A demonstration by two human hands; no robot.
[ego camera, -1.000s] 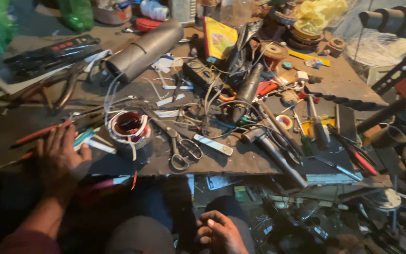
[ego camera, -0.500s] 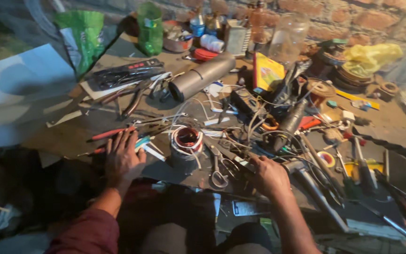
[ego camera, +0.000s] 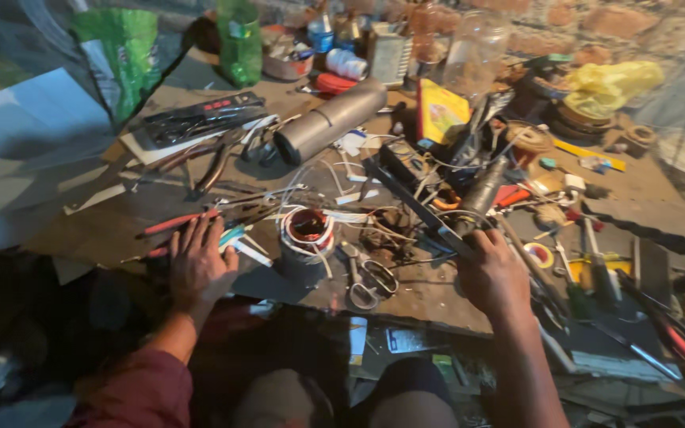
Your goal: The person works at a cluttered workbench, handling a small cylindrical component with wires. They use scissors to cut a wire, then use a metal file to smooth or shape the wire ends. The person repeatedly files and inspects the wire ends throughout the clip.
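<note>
Since the earlier frame the right hand (ego camera: 491, 273) has moved up and rightward from the near edge of the tabletop (ego camera: 105, 226) and now closes around the near end of a long dark flat bar (ego camera: 414, 204); its fingers curl over the bar, though the grip itself is partly hidden behind the knuckles. The left hand (ego camera: 198, 265) has stayed where it was, lying flat with fingers spread on the tabletop, fingertips touching red-handled pliers (ego camera: 177, 223). The bar is thin, straight and black, and runs diagonally away from the right hand over tangled wires. Between the hands stands a wound copper coil (ego camera: 308, 230), with scissors (ego camera: 365, 279) just beside it.
</note>
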